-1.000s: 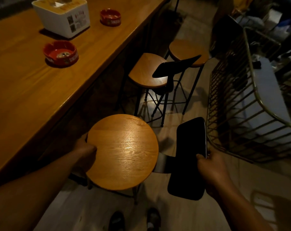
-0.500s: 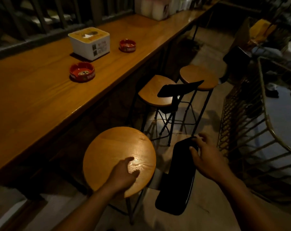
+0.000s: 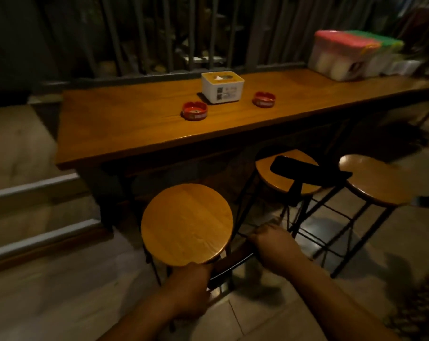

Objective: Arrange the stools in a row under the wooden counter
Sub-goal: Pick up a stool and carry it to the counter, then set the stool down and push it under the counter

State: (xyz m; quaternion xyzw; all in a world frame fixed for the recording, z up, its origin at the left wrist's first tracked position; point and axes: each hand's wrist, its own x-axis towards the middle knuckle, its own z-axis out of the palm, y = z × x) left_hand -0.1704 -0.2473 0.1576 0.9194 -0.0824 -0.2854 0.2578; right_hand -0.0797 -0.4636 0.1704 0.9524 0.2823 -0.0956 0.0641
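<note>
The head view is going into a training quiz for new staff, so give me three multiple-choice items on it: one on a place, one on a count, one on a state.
1. Where does the white box sit?
A. On the floor
B. On the wooden counter, between the two ashtrays
C. On a stool seat

2. How many red ashtrays are on the counter?
A. One
B. Two
C. Four

3. What is the left hand doing?
A. Gripping the near edge of the nearest stool
B. Resting flat on the counter
C. Holding an ashtray

Answers: B, the box stands on the counter with the left ashtray and the right ashtray either side; B, only those two show; A, its fingers curl under the seat's near rim, while the right hand is low beside the seat.
</note>
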